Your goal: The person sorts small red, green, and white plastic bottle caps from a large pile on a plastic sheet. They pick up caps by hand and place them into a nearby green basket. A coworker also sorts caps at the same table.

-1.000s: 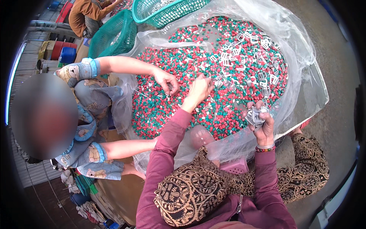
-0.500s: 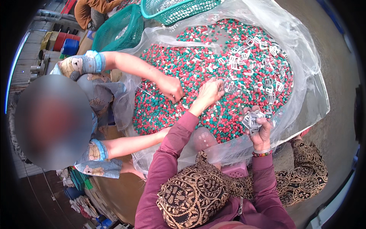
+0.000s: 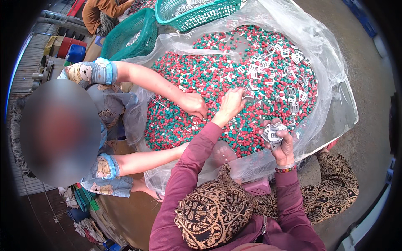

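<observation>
My left hand (image 3: 229, 105) is closed at the fingertips over the pile, pinching a flat metal buckle (image 3: 248, 96) that is partly hidden. Held palm up at the right, my right hand (image 3: 284, 147) grips a bunch of metal buckles (image 3: 274, 133). Both hands are above a broad heap of small red and green pellets (image 3: 247, 136) with white bits mixed in. More loose buckles (image 3: 256, 70) lie on the far right part of the heap. The heap rests on a sheet of translucent mesh (image 3: 333, 71).
Across the left side, a co-worker's arm (image 3: 155, 85) reaches into the same heap, close to my left hand. Two green baskets (image 3: 144, 46) (image 3: 209, 19) with metal parts stand at the back. A pink plastic stool (image 3: 257, 187) is near me. Another person (image 3: 102, 14) crouches at the far left.
My left hand has shifted slightly, its fingers drawing in around a buckle. My right hand keeps its bunch. The co-worker's hand has moved a little to the right.
</observation>
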`<action>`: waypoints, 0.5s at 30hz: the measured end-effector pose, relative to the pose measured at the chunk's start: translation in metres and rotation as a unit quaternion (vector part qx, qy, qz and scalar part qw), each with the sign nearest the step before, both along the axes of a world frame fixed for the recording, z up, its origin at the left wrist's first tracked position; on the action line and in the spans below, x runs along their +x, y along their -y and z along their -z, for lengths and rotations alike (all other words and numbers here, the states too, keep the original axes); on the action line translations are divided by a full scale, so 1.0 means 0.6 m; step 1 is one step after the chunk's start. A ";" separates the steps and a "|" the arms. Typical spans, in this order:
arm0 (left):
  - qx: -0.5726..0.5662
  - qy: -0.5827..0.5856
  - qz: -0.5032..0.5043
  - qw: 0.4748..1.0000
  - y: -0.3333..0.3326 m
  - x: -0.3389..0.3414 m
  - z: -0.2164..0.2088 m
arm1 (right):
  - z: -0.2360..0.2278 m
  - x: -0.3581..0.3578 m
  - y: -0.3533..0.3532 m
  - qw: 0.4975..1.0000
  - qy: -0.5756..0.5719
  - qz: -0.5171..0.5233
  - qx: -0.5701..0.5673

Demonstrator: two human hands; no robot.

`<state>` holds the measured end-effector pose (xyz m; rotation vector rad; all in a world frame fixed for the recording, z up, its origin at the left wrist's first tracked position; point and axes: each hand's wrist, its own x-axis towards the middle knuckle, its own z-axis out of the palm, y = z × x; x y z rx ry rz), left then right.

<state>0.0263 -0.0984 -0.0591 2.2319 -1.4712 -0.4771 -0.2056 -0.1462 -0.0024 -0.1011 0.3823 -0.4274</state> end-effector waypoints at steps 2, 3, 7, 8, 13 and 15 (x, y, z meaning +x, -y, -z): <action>-0.036 -0.006 -0.036 0.999 -0.004 0.010 -0.019 | -0.002 -0.003 0.003 1.000 0.001 0.009 0.007; -0.012 -0.103 -0.070 0.992 -0.013 0.024 -0.047 | -0.001 -0.001 0.003 1.000 0.010 0.010 0.011; -0.068 -0.595 -0.167 0.783 -0.050 0.058 -0.090 | 0.016 0.009 0.009 0.998 0.047 0.019 0.027; -0.102 -0.671 -0.186 0.710 -0.055 0.055 -0.108 | 0.017 0.018 0.005 0.999 0.036 0.018 0.025; -0.188 -0.834 -0.181 0.486 -0.094 0.037 -0.091 | 0.022 0.062 -0.006 1.000 -0.028 0.004 -0.005; -0.207 -0.833 -0.159 0.487 -0.102 0.035 -0.087 | 0.034 0.080 -0.012 0.999 -0.042 -0.007 -0.023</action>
